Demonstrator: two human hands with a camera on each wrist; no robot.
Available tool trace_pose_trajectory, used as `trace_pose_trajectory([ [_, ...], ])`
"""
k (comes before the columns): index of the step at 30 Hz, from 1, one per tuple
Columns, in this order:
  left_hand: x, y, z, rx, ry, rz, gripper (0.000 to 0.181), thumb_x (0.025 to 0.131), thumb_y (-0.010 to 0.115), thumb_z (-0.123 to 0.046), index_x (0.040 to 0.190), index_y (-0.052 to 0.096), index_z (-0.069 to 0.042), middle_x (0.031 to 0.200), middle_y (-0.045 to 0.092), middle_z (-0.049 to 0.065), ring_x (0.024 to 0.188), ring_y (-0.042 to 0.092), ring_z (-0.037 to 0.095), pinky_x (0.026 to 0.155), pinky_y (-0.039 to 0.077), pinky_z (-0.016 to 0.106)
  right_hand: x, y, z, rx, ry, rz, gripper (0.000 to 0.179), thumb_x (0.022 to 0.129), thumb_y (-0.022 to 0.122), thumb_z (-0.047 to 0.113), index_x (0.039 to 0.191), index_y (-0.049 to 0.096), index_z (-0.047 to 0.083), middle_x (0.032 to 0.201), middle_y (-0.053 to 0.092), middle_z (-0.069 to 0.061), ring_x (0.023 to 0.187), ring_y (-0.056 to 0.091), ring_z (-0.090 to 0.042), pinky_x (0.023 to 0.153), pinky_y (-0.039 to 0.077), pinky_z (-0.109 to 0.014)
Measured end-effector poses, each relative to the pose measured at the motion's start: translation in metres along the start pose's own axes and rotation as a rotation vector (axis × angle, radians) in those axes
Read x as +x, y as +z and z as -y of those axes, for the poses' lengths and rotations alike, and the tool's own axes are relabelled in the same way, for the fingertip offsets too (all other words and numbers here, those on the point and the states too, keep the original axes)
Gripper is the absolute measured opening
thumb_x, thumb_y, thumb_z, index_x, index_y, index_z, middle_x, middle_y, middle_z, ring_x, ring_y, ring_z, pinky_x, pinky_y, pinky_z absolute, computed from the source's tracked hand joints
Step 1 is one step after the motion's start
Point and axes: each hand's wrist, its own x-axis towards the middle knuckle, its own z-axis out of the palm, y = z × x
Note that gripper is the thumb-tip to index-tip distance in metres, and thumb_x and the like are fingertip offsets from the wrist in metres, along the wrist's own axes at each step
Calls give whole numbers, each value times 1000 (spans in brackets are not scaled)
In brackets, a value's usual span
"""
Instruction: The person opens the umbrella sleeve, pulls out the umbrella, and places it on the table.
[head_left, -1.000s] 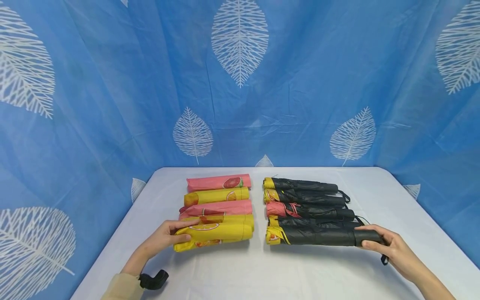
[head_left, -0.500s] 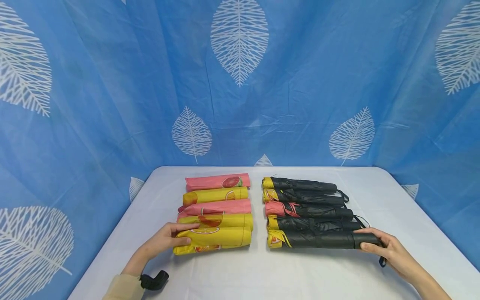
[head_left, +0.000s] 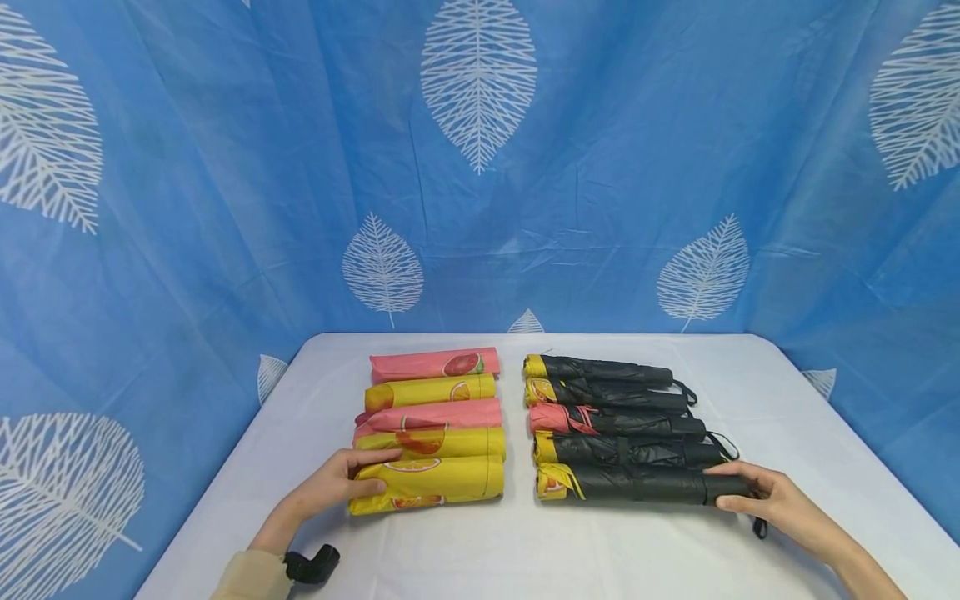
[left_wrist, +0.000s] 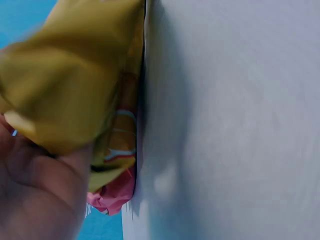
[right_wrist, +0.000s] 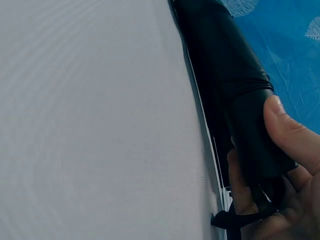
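My left hand grips the left end of the nearest yellow umbrella sleeve, printed with orange slices. In the left wrist view, the hand is against the blurred yellow fabric, its fingers partly hidden. My right hand holds the handle end of the nearest folded black umbrella, which has a yellow patterned tip at its left. The right wrist view shows thumb and fingers on opposite sides of the black handle, with the strap loop hanging by the fingers.
Behind the held sleeve lie several pink and yellow sleeves in a column. Several black umbrellas form a matching column to the right, straps pointing right. A white cloth covers the table. Blue leaf-print curtains surround it.
Both hands have come slightly nearer with the front sleeve and umbrella, which sit lower in the head view. More of the yellow sleeve and black umbrella just behind them now shows.
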Motion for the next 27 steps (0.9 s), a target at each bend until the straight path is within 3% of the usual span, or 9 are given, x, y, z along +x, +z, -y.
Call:
trace_pose_trajectory([
  [6, 2, 2, 1, 39, 8, -3, 45, 92, 61, -12, 134, 50, 2, 132, 49, 25, 103, 54, 7, 84, 47, 23, 0, 1, -2, -90, -40, -21, 47, 86, 70, 23, 125, 59, -1, 125, 52, -24, 92, 53, -1, 71, 49, -26],
  [10, 3, 2, 3, 44, -13, 0, 46, 92, 62, -14, 135, 51, 0, 133, 50, 22, 108, 52, 5, 88, 45, 22, 0, 1, -1, -106, -59, -15, 47, 86, 70, 23, 124, 59, -2, 125, 52, -26, 92, 54, 0, 72, 50, -27],
  [27, 0, 2, 2, 4, -3, 4, 48, 92, 62, -12, 136, 48, 1, 131, 53, 19, 114, 51, 4, 91, 43, 21, 0, 1, -1, -211, -100, -40, 45, 82, 73, 28, 119, 64, 4, 117, 60, -15, 95, 51, 8, 76, 49, -24],
])
